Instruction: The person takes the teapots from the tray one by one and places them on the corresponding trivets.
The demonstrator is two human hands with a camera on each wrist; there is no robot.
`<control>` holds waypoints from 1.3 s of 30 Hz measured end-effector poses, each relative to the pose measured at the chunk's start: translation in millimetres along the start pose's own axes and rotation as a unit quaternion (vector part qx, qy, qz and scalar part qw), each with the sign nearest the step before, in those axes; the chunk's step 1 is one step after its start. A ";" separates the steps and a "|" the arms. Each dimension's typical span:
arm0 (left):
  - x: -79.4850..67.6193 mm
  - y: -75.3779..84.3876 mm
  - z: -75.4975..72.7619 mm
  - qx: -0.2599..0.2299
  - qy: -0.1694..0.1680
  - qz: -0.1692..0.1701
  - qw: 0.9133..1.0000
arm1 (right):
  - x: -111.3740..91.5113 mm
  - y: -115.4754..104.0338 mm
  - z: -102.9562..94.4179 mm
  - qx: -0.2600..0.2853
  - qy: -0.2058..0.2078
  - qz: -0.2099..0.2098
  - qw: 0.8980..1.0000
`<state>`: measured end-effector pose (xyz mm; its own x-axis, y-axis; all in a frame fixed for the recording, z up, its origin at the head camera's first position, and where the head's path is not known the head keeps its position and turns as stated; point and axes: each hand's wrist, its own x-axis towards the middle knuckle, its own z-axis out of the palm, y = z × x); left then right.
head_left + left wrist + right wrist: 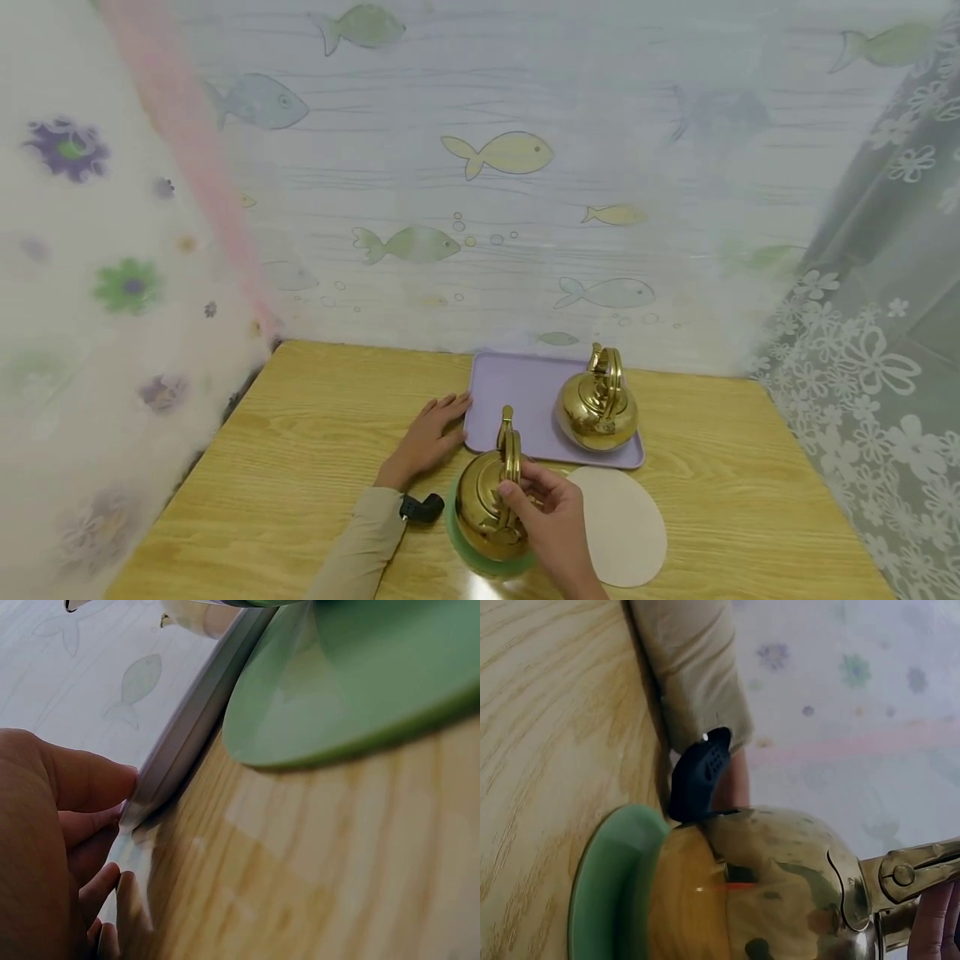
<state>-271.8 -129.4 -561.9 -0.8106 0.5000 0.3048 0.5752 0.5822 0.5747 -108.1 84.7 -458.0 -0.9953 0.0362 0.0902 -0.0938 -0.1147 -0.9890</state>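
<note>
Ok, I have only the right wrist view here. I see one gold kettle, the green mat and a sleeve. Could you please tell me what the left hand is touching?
Observer: The left hand is touching the left edge of a purple tray.
Operator: Thank you. Is there something standing on this tray?
Observer: Yes, another gold kettle stands on its right part.
Operator: And what lies to the right of the green mat?
Observer: A round cream mat.

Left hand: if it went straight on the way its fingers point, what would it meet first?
Most likely the purple tray: the left hand appears right against its left edge, though exact contact is hard to judge.
</note>
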 end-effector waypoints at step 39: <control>2.2 -1.0 0.0 0.006 -0.012 -0.005 1.000 | -26.3 11.4 -68.1 -0.081 -0.046 -0.078 0.993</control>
<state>-274.1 -128.9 -561.8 -0.8134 0.5095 0.2809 0.5686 0.5941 0.5690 -81.2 150.1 -479.6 -0.9679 -0.0499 0.2463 -0.2486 0.0463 -0.9675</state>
